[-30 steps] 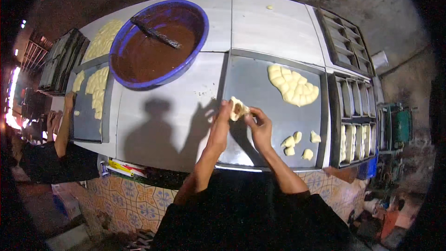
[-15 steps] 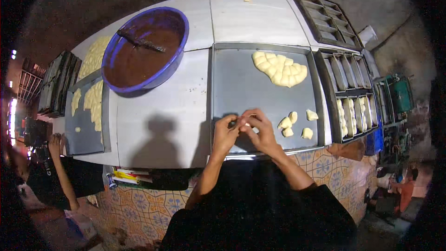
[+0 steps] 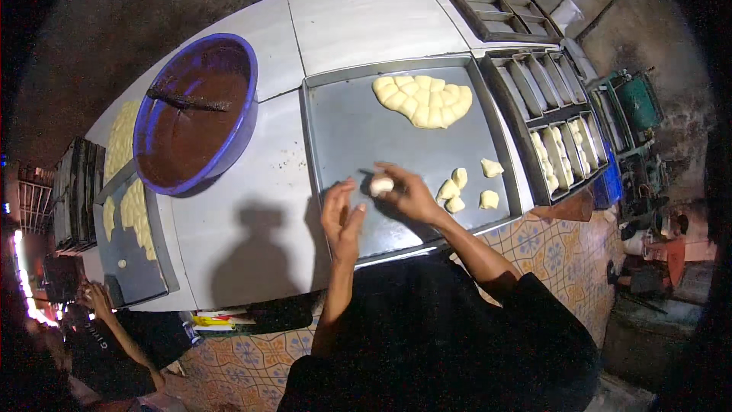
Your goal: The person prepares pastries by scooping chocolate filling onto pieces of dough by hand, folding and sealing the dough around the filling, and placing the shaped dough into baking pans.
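A small round dough ball point(image 3: 380, 185) rests at the fingers of my right hand point(image 3: 412, 197), held just over the near part of a grey metal tray point(image 3: 343, 126). Beside it on the left, my left hand point(image 3: 340, 221) is raised over the tray's near left edge, fingers apart and holding nothing. Several loose dough pieces point(image 3: 454, 204) lie on the tray to the right of my right hand. Farther back on the same tray sits a fan-shaped slab of dough point(image 3: 423, 101), scored into many portions.
A purple basin point(image 3: 246, 118) of brown filling, with a dark stick point(image 3: 187, 101) in it, stands left. Divided loaf tins point(image 3: 540, 99) stand right, some holding dough. Another tin set point(image 3: 496, 1) lies behind. At far left are a second dough tray point(image 3: 145, 278) and another person's arm point(image 3: 126, 336).
My hands, earlier together at the fingertips, have parted. The dough ball now shows at my right hand. The whole view has turned and shifted slightly.
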Tool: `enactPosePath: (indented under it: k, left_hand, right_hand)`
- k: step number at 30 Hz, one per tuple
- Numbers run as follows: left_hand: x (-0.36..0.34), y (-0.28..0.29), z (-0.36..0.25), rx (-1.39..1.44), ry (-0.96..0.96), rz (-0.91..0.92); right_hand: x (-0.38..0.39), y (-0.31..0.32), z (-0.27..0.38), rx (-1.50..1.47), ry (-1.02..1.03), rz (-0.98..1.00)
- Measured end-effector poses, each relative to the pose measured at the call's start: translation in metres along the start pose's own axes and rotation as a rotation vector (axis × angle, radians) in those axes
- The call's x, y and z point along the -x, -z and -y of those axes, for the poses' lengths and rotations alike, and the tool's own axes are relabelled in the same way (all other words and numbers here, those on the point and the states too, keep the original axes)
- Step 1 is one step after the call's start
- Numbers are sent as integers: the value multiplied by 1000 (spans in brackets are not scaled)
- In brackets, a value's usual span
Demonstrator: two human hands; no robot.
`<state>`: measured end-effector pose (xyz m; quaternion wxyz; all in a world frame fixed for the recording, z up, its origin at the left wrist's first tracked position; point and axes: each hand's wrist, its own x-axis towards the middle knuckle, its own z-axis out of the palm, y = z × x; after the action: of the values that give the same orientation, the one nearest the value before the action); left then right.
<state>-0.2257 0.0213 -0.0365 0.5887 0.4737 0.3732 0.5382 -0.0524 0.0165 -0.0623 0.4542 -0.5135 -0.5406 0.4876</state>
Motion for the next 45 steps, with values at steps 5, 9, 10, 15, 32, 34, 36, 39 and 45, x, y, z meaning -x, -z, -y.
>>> enactPosePath:
  k: [5,9,10,15,32,34,36,39,45]
  left_hand:
    - [-6,19,3,-212,39,-96]
    - [-1,33,12,-67,27,-116]
    - [-1,29,10,-87,45,-103]
    - [3,6,11,-90,133,43]
    - [15,30,12,83,63,53]
    - [8,26,6,489,58,-29]
    - [5,24,-8,602,96,-80]
    - [-5,25,-9,567,167,-137]
    - [-4,29,32,1294,346,312]
  right_hand:
    - [5,40,-27,250,6,-218]
    - [43,98,-10,851,120,-77]
    - [53,105,-8,1196,173,58]
    - [64,93,7,699,30,42]
    - [20,41,79,-476,89,-613]
    - [23,73,65,-251,198,-762]
    - [20,96,40,86,170,-804]
    - [35,112,-30,928,-76,-496]
    - [23,-34,86,368,361,2]
